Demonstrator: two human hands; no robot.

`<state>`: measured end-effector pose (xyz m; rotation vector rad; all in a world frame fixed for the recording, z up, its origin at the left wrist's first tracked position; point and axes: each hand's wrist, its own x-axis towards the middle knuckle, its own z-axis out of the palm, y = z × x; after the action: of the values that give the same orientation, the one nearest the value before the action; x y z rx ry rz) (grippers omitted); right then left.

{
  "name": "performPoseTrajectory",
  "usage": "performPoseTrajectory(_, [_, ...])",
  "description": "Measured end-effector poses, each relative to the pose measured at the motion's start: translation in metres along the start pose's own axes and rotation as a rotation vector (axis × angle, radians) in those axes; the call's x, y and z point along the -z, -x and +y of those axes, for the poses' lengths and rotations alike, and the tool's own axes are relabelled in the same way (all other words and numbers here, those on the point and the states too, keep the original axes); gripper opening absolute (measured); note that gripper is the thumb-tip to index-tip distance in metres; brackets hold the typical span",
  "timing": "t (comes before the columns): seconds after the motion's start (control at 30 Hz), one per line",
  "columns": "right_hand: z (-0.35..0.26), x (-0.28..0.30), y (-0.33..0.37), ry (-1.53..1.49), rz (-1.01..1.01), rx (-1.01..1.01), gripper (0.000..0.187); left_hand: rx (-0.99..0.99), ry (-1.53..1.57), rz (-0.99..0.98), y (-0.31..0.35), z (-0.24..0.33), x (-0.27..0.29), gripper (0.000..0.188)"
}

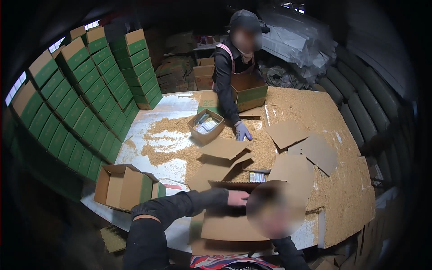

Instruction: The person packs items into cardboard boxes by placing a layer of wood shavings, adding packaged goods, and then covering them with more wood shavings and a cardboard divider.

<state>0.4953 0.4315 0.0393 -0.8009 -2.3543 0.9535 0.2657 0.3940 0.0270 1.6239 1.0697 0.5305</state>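
An open cardboard carton (234, 226) stands at the table's near edge in front of me, its flaps spread. My left hand (237, 198), in a pink glove, reaches over its opening by the far wall; the fingertips run into a blurred patch, so its grip is unclear. My right forearm (288, 252) comes up at the carton's right side. Blurring covers my right hand, and what it touches cannot be made out. Just beyond the carton lies a small pack of printed items (257, 177). Loose cardboard sheets (225, 148) lie past the carton's far side.
Wood shavings (324, 108) cover much of the white table (148, 121). Across it, a co-worker's gloved hand (243, 131) touches the shavings near a small filled box (206, 127) and a green-brown carton (251, 96). Another open carton (114, 186) stands left; green cartons (81, 103) are stacked behind.
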Motion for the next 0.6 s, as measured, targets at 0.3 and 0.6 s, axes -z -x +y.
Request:
performPoseTrajectory(0.3, [0.028, -0.030, 0.010, -0.332, -0.085, -0.384, 0.095, 0.256, 0.357, 1.044, 0.140, -0.030, -0.044, 0.062])
performPoseTrajectory(0.6, [0.047, -0.004, 0.027, -0.656, 0.108, -0.410, 0.031, 0.072, -0.667, 0.739, 0.197, -0.046, -0.176, 0.050])
